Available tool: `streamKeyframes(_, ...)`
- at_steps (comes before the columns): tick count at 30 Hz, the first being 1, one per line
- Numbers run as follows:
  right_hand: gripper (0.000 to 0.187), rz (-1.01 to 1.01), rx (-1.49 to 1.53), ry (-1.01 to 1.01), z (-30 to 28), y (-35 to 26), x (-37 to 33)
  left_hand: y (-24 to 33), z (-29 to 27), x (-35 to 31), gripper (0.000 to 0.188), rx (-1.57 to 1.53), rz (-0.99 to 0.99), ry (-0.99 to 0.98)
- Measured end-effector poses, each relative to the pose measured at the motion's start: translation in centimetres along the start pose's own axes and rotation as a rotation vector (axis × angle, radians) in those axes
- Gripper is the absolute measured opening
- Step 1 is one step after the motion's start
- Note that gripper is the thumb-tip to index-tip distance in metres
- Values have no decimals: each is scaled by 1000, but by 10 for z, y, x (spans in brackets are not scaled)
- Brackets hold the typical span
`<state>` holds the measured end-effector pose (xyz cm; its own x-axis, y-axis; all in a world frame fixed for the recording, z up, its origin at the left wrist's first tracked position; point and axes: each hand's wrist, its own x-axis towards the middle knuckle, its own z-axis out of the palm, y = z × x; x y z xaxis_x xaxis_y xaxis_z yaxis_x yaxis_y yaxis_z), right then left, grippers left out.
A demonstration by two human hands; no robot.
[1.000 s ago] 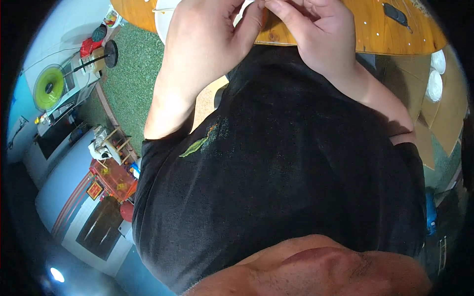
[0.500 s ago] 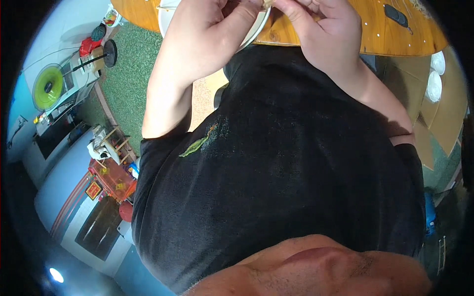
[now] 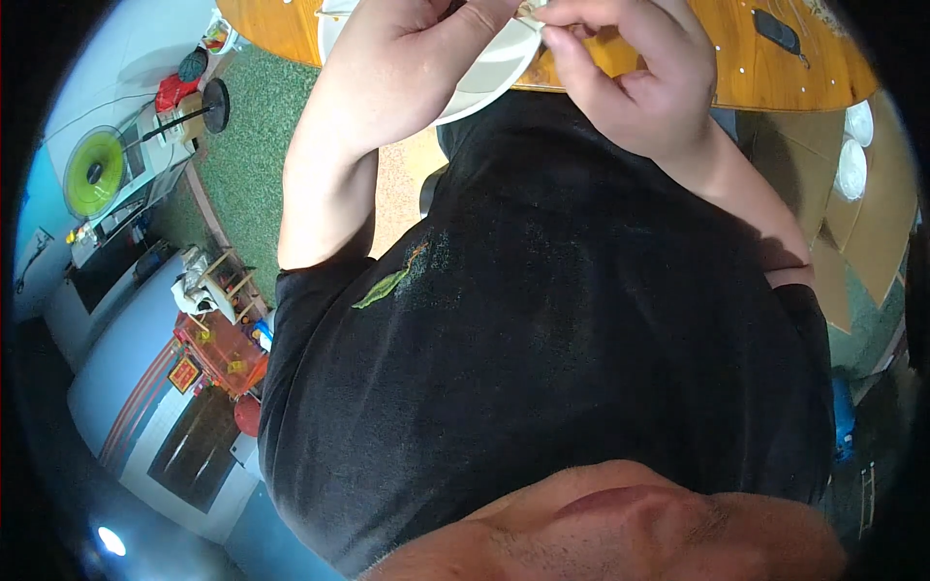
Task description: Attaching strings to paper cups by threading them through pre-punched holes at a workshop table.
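Observation:
My left hand (image 3: 412, 58) is closed at the top edge, with its thumb pointing right and its other fingertips out of sight. A small pale beige bit (image 3: 529, 11) shows at the left thumb's tip, too small to name. My right hand (image 3: 644, 73) comes in from the right with its index finger bent and its thumb just below, both tips close to that bit. What the right fingertips pinch, if anything, cannot be made out. Below the left hand is a white bowl (image 3: 489, 82), partly covered by the hand and overhanging the table's near edge.
The wooden table (image 3: 668, 92) carries small white specks and a dark flat object (image 3: 777, 32) with a loop at the right. Cardboard (image 3: 804, 179) and white bowls (image 3: 851, 169) lie to the right. A green fan (image 3: 95, 172) stands at the far left.
The bowl has shifted slightly right and toward me, showing more of its inside. My right thumb has come down away from the index finger and the left thumb's tip.

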<state>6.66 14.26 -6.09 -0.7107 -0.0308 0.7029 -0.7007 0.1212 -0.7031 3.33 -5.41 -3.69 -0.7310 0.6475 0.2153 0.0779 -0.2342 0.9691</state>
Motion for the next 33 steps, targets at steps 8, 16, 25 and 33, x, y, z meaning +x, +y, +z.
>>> streamKeyframes(8, 19, 58, -104, -48, -1, -6, -1, 0, 6, 4, 11, -5, 20, -1)
streamKeyframes(16, 13, 152, -86, -121, 1, 3, -8, 43, 37, 9, 9, 942, -372, 254)
streamKeyframes(25, 11, -174, 611, -15, 14, 52, -35, 30, 36, 9, 6, 1265, -184, 273)
streamKeyframes(33, 13, 236, 117, -224, -22, 0, -9, 26, 30, 10, 9, 1278, -167, 267)
